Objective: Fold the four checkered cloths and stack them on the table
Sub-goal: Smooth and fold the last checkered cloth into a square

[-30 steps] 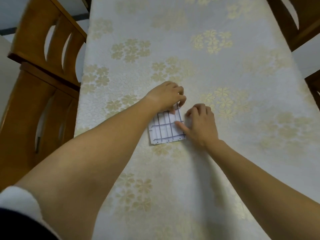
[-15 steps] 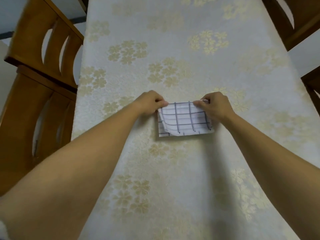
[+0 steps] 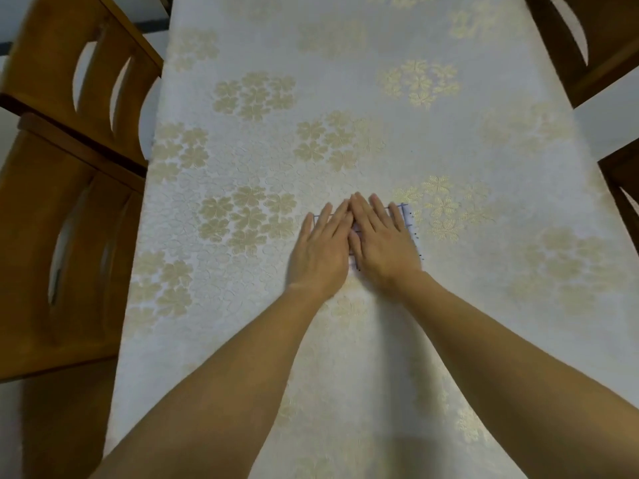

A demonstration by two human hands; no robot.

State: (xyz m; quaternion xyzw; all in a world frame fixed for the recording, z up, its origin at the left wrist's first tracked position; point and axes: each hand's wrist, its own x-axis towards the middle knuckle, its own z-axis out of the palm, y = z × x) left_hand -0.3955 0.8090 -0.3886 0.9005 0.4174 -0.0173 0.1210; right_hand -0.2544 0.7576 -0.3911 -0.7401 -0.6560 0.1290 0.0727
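A long table is covered by a pale tablecloth [image 3: 345, 63] with groups of gold flowers woven in it. The table runs straight away from the person, and both of its long edges are visible. At the left edge stand two wooden chairs with slotted backs, the far left chair [image 3: 65, 60] and the near left chair [image 3: 52, 243], both just beside the hanging tablecloth. At the right edge, parts of the far right chair [image 3: 584, 53] and the near right chair [image 3: 622, 188] show in darker wood. Between the chairs a pale floor [image 3: 608, 126] is seen.

The checkered cloth [image 3: 408, 217] lies flat on the tablecloth, near the middle of the table's width, and is almost hidden under both hands. Only its right border, a thin strip between the hands and a little of its far left corner show.

The left hand [image 3: 320, 250] presses down flat on it, fingers straight and close together. The right hand [image 3: 380, 243] does the same, and the fingertips of both hands meet at the far side.

The cloth is well apart from both long edges, with wide tablecloth around it on every side.
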